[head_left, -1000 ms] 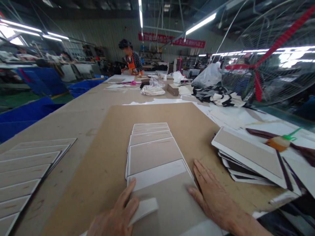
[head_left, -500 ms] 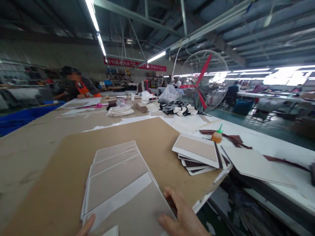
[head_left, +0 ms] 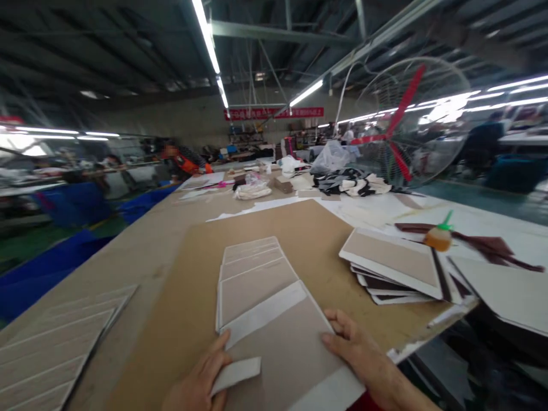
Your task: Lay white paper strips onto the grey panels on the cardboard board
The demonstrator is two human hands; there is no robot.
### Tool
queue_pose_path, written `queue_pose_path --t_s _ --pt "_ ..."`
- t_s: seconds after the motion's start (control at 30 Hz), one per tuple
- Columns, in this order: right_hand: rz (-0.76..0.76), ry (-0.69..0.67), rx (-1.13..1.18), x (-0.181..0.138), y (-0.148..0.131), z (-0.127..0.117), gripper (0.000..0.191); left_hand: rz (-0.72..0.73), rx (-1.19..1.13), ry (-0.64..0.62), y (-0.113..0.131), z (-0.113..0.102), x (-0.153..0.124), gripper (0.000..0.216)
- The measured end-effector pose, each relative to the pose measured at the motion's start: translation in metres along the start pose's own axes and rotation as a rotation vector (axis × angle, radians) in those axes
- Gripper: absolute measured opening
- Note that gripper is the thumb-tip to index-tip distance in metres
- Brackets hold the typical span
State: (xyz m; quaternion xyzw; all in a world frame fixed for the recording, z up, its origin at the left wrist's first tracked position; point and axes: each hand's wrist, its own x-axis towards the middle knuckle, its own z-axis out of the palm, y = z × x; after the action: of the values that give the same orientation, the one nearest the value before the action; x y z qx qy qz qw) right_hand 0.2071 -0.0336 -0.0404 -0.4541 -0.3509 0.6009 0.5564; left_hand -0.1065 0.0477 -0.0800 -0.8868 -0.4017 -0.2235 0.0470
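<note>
A flat beige panel with white bands across its far and near ends lies in front of me, over the near end of a fanned row of similar panels. My right hand grips its right edge, thumb on top and fingers curled at the side. At its left edge is my left hand, with a fingertip at the corner by the white band. A short pale strip sticks out from the left hand's fingers over the panel. The lower part of that hand is blurred.
Brown board covers the table under the panels. To the right are a stack of panels, a glue bottle with a green nozzle, and pale sheets. More panels lie left. A big fan stands behind; a co-worker is far left.
My view has turned left, so the table things sit further right and the left-hand panels show. My left hand and the pale strip have come further into view. The right hand still grips the panel.
</note>
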Motion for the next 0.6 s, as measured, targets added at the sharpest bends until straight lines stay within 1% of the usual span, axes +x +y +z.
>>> queue_pose_path --t_s 0.07,0.13,0.2,0.3,0.33,0.37,0.4,0.47,0.5,0.53,0.6 --pt "0.024 -0.026 0.007 -0.001 0.001 -0.002 0.042 -0.027 0.028 -0.067 0.008 -0.011 -0.001 0.025" --pt "0.046 -0.034 0.014 -0.002 0.002 -0.004 0.042 -0.063 0.014 -0.06 0.012 -0.016 -0.001 0.022" --pt "0.057 -0.031 0.043 -0.004 -0.001 -0.003 0.044 -0.087 -0.038 -0.017 0.012 -0.016 -0.002 0.02" --pt "0.052 -0.02 0.138 -0.009 -0.007 0.0 0.047 -0.142 -0.192 0.111 0.008 -0.018 -0.003 0.018" --pt "0.047 -0.006 0.171 -0.011 -0.01 0.002 0.049 -0.206 -0.269 0.156 0.008 -0.022 -0.003 0.019" --pt "0.04 0.013 0.202 -0.013 -0.012 0.003 0.051 -0.312 -0.351 0.195 0.009 -0.027 -0.001 0.022" --pt "0.034 0.038 0.227 -0.015 -0.015 0.005 0.053 -0.463 -0.433 0.226 0.013 -0.035 0.001 0.028" --pt "0.029 0.08 0.266 -0.019 -0.018 0.01 0.059 -0.796 -0.623 0.244 0.024 -0.054 0.007 0.043" --pt "0.031 0.093 0.279 -0.021 -0.02 0.012 0.061 -0.925 -0.733 0.264 0.031 -0.063 0.011 0.047" --pt "0.038 0.102 0.285 -0.023 -0.021 0.014 0.063 -0.986 -0.872 0.289 0.038 -0.072 0.015 0.049" --pt "0.06 0.104 0.285 -0.026 -0.023 0.019 0.064 -0.991 -1.169 0.403 0.051 -0.084 0.023 0.051"
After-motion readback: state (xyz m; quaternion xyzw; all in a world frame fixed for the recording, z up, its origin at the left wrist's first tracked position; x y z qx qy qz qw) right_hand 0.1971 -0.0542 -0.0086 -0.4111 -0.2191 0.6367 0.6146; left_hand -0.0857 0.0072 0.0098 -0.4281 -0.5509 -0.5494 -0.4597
